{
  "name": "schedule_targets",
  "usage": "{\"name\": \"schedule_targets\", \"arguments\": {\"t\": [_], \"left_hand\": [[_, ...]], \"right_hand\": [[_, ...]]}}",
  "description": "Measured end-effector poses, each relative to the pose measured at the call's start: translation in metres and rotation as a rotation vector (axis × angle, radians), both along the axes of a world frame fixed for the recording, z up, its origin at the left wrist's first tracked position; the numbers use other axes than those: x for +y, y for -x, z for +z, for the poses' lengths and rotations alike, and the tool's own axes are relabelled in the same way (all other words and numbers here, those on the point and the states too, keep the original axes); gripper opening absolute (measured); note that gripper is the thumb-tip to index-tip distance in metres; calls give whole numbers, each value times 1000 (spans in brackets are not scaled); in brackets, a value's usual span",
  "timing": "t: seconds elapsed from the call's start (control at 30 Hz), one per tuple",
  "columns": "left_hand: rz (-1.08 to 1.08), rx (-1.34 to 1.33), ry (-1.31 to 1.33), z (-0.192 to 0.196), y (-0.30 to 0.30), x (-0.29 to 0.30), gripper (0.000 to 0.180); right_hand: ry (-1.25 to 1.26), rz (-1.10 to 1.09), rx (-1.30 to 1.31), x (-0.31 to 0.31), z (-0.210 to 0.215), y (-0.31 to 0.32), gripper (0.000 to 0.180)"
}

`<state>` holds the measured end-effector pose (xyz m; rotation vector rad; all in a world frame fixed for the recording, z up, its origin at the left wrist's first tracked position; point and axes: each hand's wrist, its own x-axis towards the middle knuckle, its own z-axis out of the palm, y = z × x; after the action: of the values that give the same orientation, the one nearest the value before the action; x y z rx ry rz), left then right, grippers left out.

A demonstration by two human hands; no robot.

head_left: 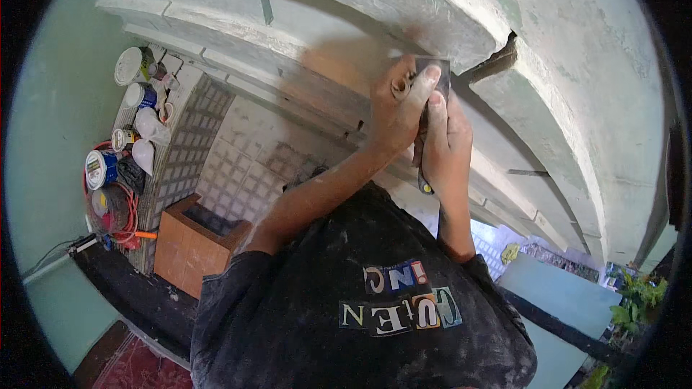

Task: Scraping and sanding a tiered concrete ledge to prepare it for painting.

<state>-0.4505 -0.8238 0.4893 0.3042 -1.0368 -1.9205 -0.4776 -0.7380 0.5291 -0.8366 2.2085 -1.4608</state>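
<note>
Clasping one flat-bladed tool (444,78), one left grip (393,112), one right grip (450,137)

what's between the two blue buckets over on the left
In the head view, a smaller tub sits between the upper blue bucket and the lower one.

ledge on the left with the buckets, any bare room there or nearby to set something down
Crowded: the ledge, with buckets, bags and red hose. Barest: tiled floor between the gridded panel and brown box.
</note>
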Motion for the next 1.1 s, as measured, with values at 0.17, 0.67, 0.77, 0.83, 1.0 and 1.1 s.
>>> {"name": "schedule_targets", "arguments": {"t": [0.17, 0.67, 0.77, 0.83, 1.0, 1.1], "left_hand": [[21, -108, 134, -5, -8, -3, 17], [90, -206, 204, 3, -14, -2, 34], [84, -213, 173, 6, -13, 2, 33], [53, -99, 88, 10, -12, 1, 34], [44, -86, 81, 4, -8, -2, 32], [9, -77, 62, 2, -8, -4, 29]], "right_hand": [[13, 22, 35, 2, -6, 0, 33], [-10, 13, -93, 5, -3, -2, 35], [-18, -27, -270, 6, 4, -8, 36], [44, -8, -171, 3, -1, -7, 37], [7, -6, -148, 0, 1, -6, 37], [39, 13, -84, 1, -8, -2, 36]]}}
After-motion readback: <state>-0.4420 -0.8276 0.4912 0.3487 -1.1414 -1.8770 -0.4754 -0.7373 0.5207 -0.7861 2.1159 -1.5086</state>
